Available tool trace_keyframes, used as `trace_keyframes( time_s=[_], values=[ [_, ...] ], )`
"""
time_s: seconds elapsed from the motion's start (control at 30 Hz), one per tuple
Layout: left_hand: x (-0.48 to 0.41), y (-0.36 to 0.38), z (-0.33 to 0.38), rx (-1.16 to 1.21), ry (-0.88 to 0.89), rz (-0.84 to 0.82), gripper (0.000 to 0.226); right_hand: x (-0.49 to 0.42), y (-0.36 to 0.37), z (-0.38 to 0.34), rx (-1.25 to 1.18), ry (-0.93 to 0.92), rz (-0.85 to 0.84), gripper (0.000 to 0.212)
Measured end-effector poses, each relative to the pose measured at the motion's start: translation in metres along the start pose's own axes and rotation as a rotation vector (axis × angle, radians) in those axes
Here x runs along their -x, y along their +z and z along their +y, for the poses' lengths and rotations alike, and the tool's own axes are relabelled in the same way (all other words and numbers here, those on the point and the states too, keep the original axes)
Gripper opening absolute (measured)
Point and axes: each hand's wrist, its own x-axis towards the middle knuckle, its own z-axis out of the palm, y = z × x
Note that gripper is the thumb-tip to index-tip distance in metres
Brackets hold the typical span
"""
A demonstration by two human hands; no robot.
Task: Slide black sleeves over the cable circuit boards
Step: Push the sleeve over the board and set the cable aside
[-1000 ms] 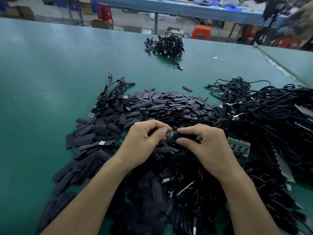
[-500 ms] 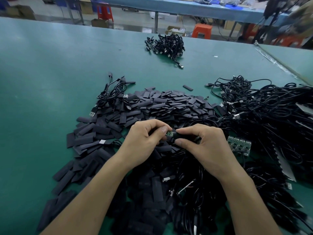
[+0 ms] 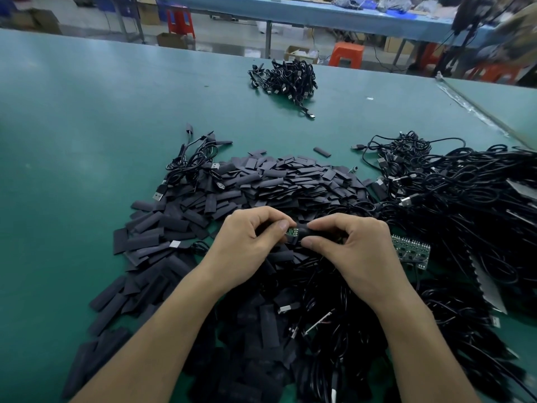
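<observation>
My left hand [image 3: 247, 242] pinches the end of a small green circuit board [image 3: 291, 231] between thumb and fingers. My right hand [image 3: 354, 251] grips a black sleeve [image 3: 308, 233] that covers most of that board; only a short green tip shows between the two hands. Both hands hover over a wide heap of flat black sleeves [image 3: 261, 187] on the green table. The cable attached to the board is hidden under my right hand.
A tangle of black USB cables [image 3: 465, 199] fills the right side. A bare green board panel [image 3: 411, 250] lies just right of my right hand. A small cable bundle [image 3: 286, 78] sits at the far centre, another small bunch [image 3: 194, 161] at the heap's left.
The hands stay nearly in place. Less of the green board shows between them now, the sleeve having crept slightly toward my left hand.
</observation>
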Motion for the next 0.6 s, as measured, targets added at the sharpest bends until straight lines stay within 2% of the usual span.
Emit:
trace_keyframes(
  time_s=[0.13, 0.4, 0.6],
  values=[
    [0.0, -0.0007, 0.0014, 0.024, -0.008, -0.004, 0.019, 0.0006, -0.0004, -0.0015, 0.001, -0.002, 0.036, 0.024],
    [0.0001, -0.0007, 0.003, -0.024, 0.006, 0.012, 0.018, 0.0006, -0.0014, -0.0025, -0.007, 0.013, -0.005, 0.016],
    [-0.0006, -0.0017, 0.0044, -0.019, 0.001, 0.007, 0.019, 0.0015, -0.0003, -0.0077, 0.068, -0.009, 0.046, 0.028]
  ],
)
